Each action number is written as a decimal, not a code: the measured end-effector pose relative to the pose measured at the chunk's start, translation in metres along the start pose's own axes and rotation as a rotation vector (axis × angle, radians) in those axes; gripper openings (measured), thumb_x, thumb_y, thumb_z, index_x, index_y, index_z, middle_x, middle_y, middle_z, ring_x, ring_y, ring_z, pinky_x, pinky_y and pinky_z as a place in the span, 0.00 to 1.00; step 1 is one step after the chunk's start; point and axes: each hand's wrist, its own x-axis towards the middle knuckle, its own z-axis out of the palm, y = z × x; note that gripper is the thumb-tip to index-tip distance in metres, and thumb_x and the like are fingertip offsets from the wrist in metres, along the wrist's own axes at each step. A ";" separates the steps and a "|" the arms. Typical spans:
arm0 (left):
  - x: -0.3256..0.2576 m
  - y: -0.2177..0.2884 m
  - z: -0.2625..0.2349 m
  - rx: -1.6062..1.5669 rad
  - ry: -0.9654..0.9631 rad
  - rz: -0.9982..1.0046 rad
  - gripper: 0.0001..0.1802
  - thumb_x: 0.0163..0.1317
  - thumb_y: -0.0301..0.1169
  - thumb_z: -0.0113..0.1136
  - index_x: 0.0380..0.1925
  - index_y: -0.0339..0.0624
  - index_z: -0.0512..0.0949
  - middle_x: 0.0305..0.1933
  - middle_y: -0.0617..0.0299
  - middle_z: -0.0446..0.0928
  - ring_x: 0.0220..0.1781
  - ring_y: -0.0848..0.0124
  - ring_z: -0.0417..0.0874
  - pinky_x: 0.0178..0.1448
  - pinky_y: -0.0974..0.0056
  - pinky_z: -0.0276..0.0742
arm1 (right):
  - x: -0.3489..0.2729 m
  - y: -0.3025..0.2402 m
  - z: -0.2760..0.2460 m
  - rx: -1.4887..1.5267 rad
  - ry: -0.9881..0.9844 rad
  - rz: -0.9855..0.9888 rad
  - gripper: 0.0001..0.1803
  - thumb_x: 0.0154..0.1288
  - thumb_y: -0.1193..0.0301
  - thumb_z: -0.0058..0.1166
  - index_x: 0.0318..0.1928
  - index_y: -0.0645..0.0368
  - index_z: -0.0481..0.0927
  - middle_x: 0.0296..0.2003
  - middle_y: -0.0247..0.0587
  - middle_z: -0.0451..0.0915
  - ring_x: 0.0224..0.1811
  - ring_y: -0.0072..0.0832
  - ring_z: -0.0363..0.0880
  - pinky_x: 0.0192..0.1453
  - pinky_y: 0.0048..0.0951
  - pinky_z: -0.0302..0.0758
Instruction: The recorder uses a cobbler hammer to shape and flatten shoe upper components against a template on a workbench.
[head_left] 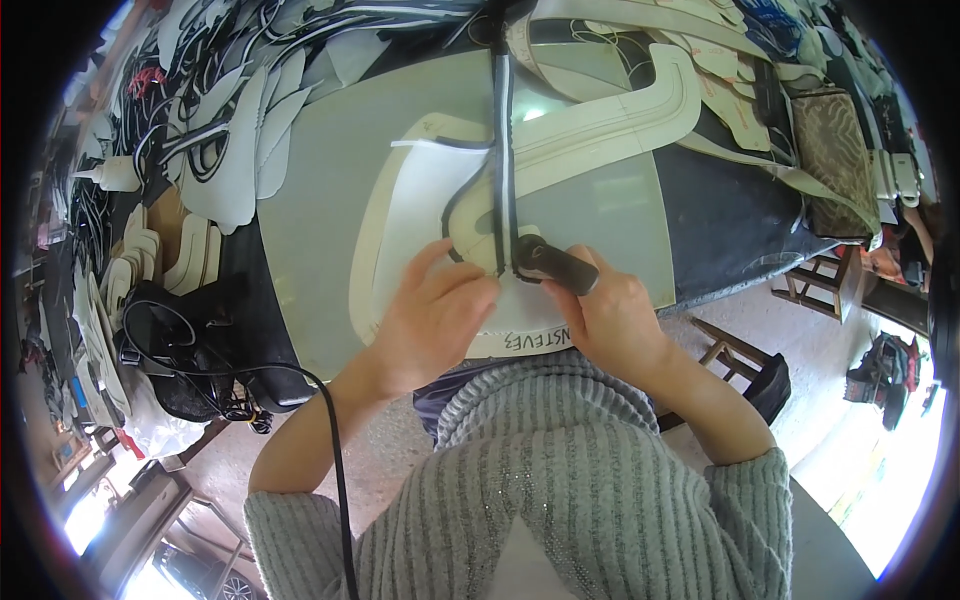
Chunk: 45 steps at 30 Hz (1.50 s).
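Note:
My left hand [440,318] is closed at the near edge of a cream curved flat piece [580,140], its fingertips pinching the rounded end. A dark strip [449,215] follows that end's border. My right hand [615,318] is closed round a short dark cylindrical tool [562,264], whose far end lies close to the left fingertips. Between the hands and the far side runs a long black-and-white strip [504,150], crossing over the cream piece. Beneath lies a white sheet-like piece [425,200] on a larger cream template [365,265] with lettering along its near edge.
A pale green mat [320,180] covers the table. White cut pieces [235,150] and black-and-white strips are heaped at left, near a white squeeze bottle [118,174]. A black cable [335,440] hangs beside my left arm. A patterned box [835,160] and wooden stools [730,350] are at right.

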 end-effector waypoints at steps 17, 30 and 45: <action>-0.004 0.003 0.002 0.317 0.080 0.259 0.10 0.51 0.27 0.62 0.35 0.35 0.78 0.38 0.55 0.83 0.47 0.62 0.84 0.59 0.57 0.79 | 0.031 -0.045 -0.031 -0.365 -0.296 -0.137 0.13 0.73 0.65 0.49 0.37 0.65 0.73 0.26 0.48 0.78 0.25 0.44 0.83 0.28 0.39 0.79; -0.007 0.003 0.005 0.289 0.134 0.240 0.12 0.49 0.25 0.63 0.35 0.34 0.79 0.39 0.54 0.83 0.46 0.61 0.85 0.58 0.57 0.80 | 0.019 -0.048 -0.039 -0.330 -0.270 -0.093 0.14 0.73 0.64 0.50 0.36 0.64 0.73 0.27 0.50 0.80 0.26 0.46 0.83 0.28 0.41 0.79; -0.007 0.001 0.008 0.285 0.175 0.246 0.08 0.53 0.24 0.62 0.33 0.32 0.78 0.36 0.53 0.83 0.44 0.61 0.86 0.54 0.57 0.82 | 0.025 -0.046 -0.038 -0.351 -0.295 -0.138 0.13 0.72 0.65 0.50 0.38 0.65 0.75 0.27 0.47 0.79 0.24 0.46 0.81 0.29 0.42 0.78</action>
